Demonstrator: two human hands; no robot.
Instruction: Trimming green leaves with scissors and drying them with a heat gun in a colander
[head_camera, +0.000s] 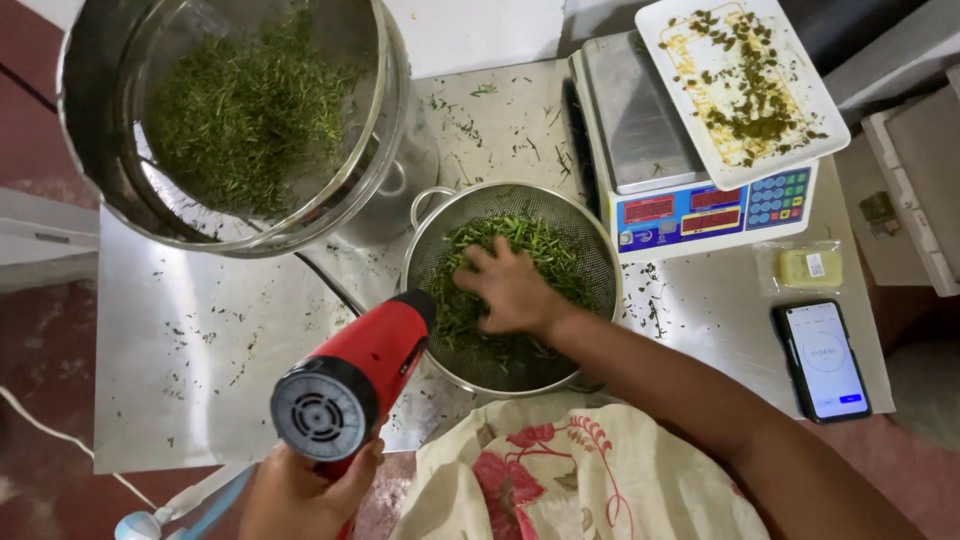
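Drying the chopped green leaves (540, 245) evenly, I judge, calls for turning them under the airflow and keeping the nozzle clear of the mesh. They lie in a metal strainer (598, 250) at the middle of the steel worktop (200, 340), near its front edge. The right hand (512, 290) lies flat on them, fingers spread, holding nothing. The left hand (300, 490) is closed around the red hair dryer (355, 370), angled towards the strainer.

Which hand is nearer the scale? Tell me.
Right. The right hand rests in the colander beside the scale; the left hand holds the red dryer, farther away.
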